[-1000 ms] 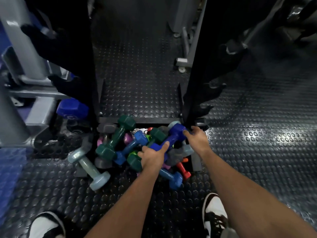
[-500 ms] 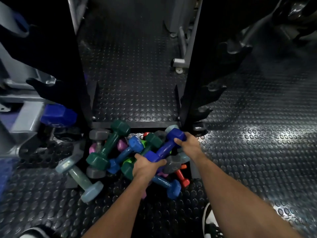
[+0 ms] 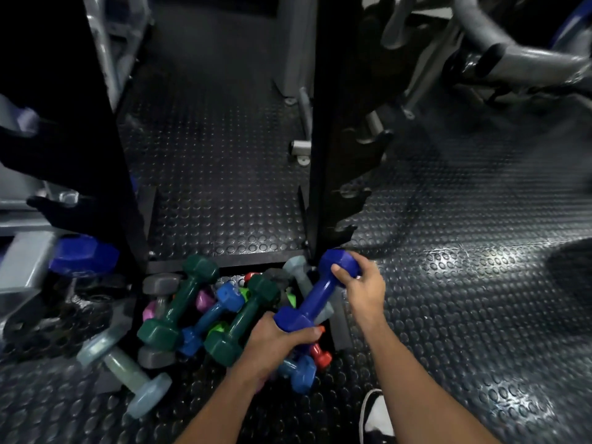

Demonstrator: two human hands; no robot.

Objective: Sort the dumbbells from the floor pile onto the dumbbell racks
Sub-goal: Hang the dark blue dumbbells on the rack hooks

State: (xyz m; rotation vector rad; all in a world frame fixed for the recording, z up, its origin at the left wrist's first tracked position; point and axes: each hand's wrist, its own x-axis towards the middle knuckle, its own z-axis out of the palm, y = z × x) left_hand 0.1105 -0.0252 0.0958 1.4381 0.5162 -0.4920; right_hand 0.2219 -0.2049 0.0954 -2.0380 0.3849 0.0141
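A dark blue dumbbell [image 3: 315, 294] is held tilted above the floor pile, one hand on each end. My left hand [image 3: 275, 342] grips its lower head and my right hand [image 3: 363, 283] grips its upper head. Beneath it the pile holds two dark green dumbbells [image 3: 179, 302] [image 3: 245, 317], a light blue one [image 3: 209, 317], a pale grey-blue one [image 3: 126, 376], a grey one [image 3: 158, 285], plus pink, lime and red ones partly hidden. The black right rack [image 3: 333, 174] rises just behind my right hand. The left rack [image 3: 105, 155] stands at the left.
A large blue hex dumbbell [image 3: 85, 256] rests low on the left rack. Grey machine frames [image 3: 512, 56] fill the top right. Studded rubber floor [image 3: 464, 299] spreads to the right. My shoe [image 3: 376, 418] is at the bottom edge.
Both hands have lifted the dark blue dumbbell up out of the pile and slightly to the right. My view has moved closer to the pile.
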